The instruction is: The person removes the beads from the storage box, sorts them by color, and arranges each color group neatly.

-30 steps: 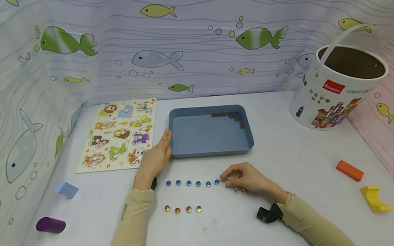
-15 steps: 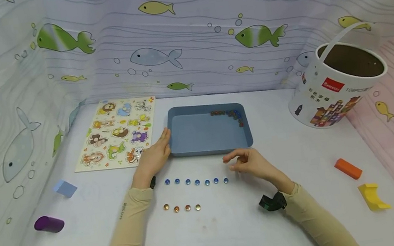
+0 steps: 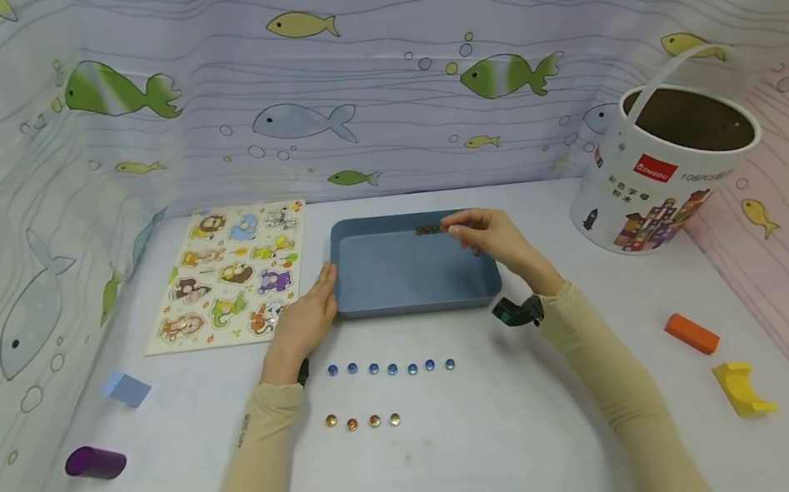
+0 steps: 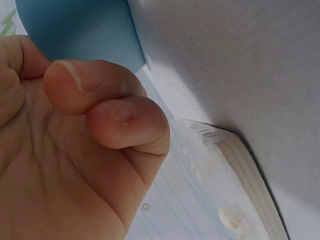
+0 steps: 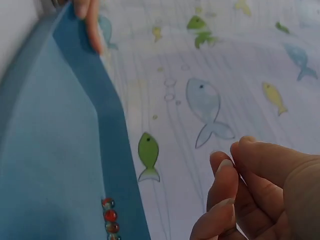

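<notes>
A blue-grey tray (image 3: 414, 309) lies at the back of the table. My left hand (image 3: 305, 319) rests against its left wall with fingers extended; the left wrist view shows two fingers bent near the tray's corner (image 4: 82, 35). Above the tray's right half is my right hand (image 3: 503, 243), thumb and index finger close together. Nothing shows between those fingertips in the right wrist view. Orange-brown glass beads (image 3: 427, 230) line the tray's back wall beside them; my right hand hides the right-hand beads. In front of the tray run a row of blue glass beads (image 3: 392, 369) and one of amber beads (image 3: 375, 421).
An animal puzzle board (image 3: 225, 278) lies left of the tray. A light-blue block (image 3: 128, 389) and a purple cylinder (image 3: 95, 463) are farther left. On the right stand a white bucket (image 3: 652, 193), an orange block (image 3: 692, 333) and a yellow arch block (image 3: 743, 389).
My right hand set a blue bead at the right end of the blue row, let go, and moved up and away over the tray. My left hand stays at the tray's left side.
</notes>
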A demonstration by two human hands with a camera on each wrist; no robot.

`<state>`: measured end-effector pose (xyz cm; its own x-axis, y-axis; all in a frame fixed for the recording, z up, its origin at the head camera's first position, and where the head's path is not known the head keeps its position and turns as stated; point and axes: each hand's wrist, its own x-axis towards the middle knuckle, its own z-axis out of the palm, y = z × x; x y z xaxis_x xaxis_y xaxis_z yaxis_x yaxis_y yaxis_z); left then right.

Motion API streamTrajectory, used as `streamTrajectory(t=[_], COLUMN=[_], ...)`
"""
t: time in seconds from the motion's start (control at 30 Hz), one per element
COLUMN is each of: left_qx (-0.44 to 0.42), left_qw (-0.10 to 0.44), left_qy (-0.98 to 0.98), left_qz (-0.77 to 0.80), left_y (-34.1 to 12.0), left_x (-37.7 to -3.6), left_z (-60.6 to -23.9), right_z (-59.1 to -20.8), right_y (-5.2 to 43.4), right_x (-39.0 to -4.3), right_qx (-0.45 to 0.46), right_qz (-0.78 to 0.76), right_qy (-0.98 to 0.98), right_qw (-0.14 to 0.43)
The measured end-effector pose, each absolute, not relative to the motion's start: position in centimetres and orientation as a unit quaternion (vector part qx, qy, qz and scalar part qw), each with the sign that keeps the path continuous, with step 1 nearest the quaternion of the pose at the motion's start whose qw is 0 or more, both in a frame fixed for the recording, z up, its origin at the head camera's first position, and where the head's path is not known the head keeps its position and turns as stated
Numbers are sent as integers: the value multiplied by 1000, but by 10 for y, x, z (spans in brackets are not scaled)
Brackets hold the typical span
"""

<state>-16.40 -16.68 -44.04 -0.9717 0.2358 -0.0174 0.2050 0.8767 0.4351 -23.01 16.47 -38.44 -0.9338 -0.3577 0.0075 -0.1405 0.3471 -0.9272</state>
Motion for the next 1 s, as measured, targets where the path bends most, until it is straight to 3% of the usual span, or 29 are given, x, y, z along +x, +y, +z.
streamTrajectory(t=[0.43, 1.0], left_qx=[114, 116], left_qw=[36, 35], left_qy=[968, 968], left_qz=[221, 218], left_y=[-167, -168], left_x=[-162, -164], left_z=[-442, -441], right_z=[-416, -442], right_y=[127, 102], right_x=[-292, -307], right_qx=[-108, -86], right_qz=[-528, -406], right_qy=[837, 909], right_qw=[97, 44])
